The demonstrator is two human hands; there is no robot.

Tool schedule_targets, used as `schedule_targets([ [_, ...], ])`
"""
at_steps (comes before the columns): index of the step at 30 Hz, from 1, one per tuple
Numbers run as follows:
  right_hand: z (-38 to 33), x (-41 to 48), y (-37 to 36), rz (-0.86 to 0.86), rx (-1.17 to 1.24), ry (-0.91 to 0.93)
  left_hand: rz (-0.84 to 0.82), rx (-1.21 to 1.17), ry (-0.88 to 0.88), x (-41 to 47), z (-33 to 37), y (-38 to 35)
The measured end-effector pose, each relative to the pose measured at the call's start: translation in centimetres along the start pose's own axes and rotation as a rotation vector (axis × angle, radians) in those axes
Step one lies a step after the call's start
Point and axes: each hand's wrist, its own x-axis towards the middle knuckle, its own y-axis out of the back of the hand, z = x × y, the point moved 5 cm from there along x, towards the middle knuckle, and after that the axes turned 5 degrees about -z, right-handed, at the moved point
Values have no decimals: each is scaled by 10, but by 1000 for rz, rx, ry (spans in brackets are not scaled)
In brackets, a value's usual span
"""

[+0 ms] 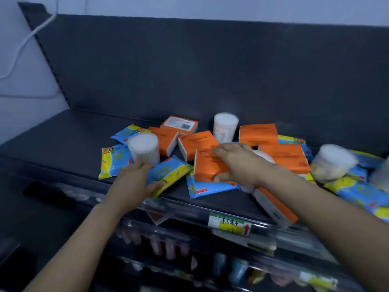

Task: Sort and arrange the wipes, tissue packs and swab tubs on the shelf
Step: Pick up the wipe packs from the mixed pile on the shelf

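Observation:
A jumble of goods lies on the dark shelf (63, 142). My left hand (134, 182) grips a blue and yellow wipes pack (170, 171) near the front edge, thumb on its lower side. My right hand (237, 163) holds an orange tissue pack (207, 165), fingers over its top and thumb beneath. A clear swab tub (144, 147) stands just behind my left hand. Another swab tub (225, 126) stands at the back. A third swab tub (331, 161) lies blurred at the right. More orange tissue packs (259, 133) and wipes packs (111, 160) are scattered around.
An orange tissue pack (275, 209) overhangs the shelf's front edge under my right forearm. A price label (229, 224) hangs on the front rail. Lower shelves hold small bottles (166, 247). The dark back panel (210, 70) rises behind; bare shelf lies to the left.

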Motion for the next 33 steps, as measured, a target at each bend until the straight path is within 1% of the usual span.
schedule_targets([
  [2,0,-3,0,15,10,-47,-8,-16,-8,5,-3,1],
  [7,3,-17,-7,25,-8,-167,-116,-25,-43,13,4,-6],
  [11,2,-21,-7,12,-4,-198,-149,2,-50,18,7,-7],
  [16,4,-9,-12,-39,-31,-174,-198,-8,-37,20,13,-4],
  [18,6,-1,-13,-69,-35,-162,-157,-9,-37,18,17,2],
  [21,8,8,-14,-102,-17,-138,-37,-58,-39,14,16,9],
  [24,9,11,-12,-108,-18,-102,51,-50,-43,10,12,11],
  [29,11,19,-11,-62,-62,-59,187,-92,-11,-3,9,20],
  [33,-8,29,-8,-16,6,80,344,-103,7,-20,6,37],
])
